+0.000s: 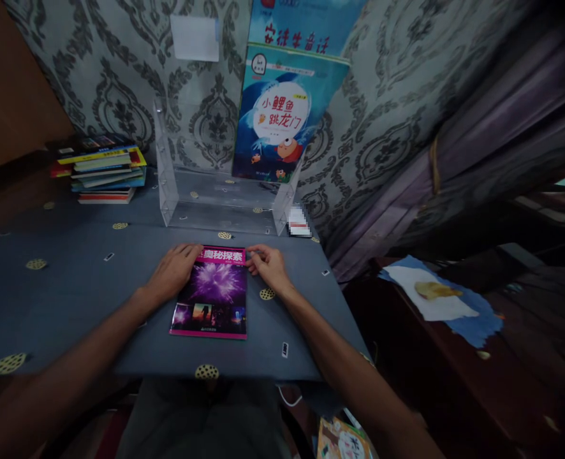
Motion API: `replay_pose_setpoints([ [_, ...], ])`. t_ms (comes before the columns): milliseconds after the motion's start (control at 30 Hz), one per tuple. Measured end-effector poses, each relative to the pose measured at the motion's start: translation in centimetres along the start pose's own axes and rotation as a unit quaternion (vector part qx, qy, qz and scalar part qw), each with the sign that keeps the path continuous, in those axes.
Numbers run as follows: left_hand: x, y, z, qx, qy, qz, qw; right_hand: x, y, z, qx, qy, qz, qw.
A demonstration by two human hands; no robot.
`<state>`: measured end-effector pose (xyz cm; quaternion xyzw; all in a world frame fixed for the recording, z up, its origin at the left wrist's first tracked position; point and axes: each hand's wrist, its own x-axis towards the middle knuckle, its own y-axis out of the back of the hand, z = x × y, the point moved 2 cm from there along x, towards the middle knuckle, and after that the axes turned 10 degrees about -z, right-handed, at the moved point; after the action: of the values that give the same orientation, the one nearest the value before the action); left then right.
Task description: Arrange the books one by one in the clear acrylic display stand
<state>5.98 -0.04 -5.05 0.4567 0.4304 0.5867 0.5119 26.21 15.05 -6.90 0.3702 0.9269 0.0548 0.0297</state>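
Wall: grey damask-patterned wallpaper (124, 76) behind the far edge of the tabletop (86, 287)
Curtain: purplish-grey curtain (392, 169), tied back, beyond the right edge
Side furniture: dark reddish-brown surface (445, 376), off the right edge
Far left corner: plain brown panel (9, 83) behind
Light: dim

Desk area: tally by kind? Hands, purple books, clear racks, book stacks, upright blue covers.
Hands (left hand, right hand): 2
Purple book: 1
Clear rack: 1
Book stack: 1
Upright blue covers: 2
Total: 7
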Motion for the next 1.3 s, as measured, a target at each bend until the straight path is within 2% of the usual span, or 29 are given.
replay_pose_setpoints([
  [267,0.0,-0.2,-0.8,-0.027,0.008,0.006,1.000,0.1,-0.1,0.2,-0.006,0.004,-0.015,1.000],
  [433,0.3,0.7,-1.6,-0.017,0.007,-0.014,1.000,-0.1,-0.5,0.1,-0.032,0.008,-0.030,0.999],
  [500,0.5,1.1,-1.6,-0.006,0.000,-0.020,1.000,-0.5,-0.8,-0.3,-0.083,0.022,-0.016,0.996],
  [567,0.7,1.2,-1.3,0.004,-0.009,-0.008,1.000,-1.0,-1.2,-1.0,-0.201,0.068,0.010,0.977],
  [667,1.0,0.9,-0.5,0.008,-0.021,0.018,1.000,-1.7,-2.0,-1.8,-0.365,0.157,0.009,0.918],
  [767,1.0,0.4,0.0,0.002,-0.028,0.024,0.999,-1.6,-2.3,-1.7,-0.399,0.177,-0.025,0.899],
  [900,0.8,0.1,-0.1,0.003,-0.026,0.015,1.000,-0.9,-1.7,-0.9,-0.401,0.141,-0.034,0.905],
  [1067,0.7,-0.3,-0.1,-0.005,-0.039,0.013,0.999,-0.5,-1.1,-0.3,-0.370,0.138,-0.038,0.918],
  [1300,0.7,-1.0,1.8,-0.097,-0.166,-0.026,0.981,0.0,-0.4,0.2,-0.316,0.145,-0.038,0.937],
])
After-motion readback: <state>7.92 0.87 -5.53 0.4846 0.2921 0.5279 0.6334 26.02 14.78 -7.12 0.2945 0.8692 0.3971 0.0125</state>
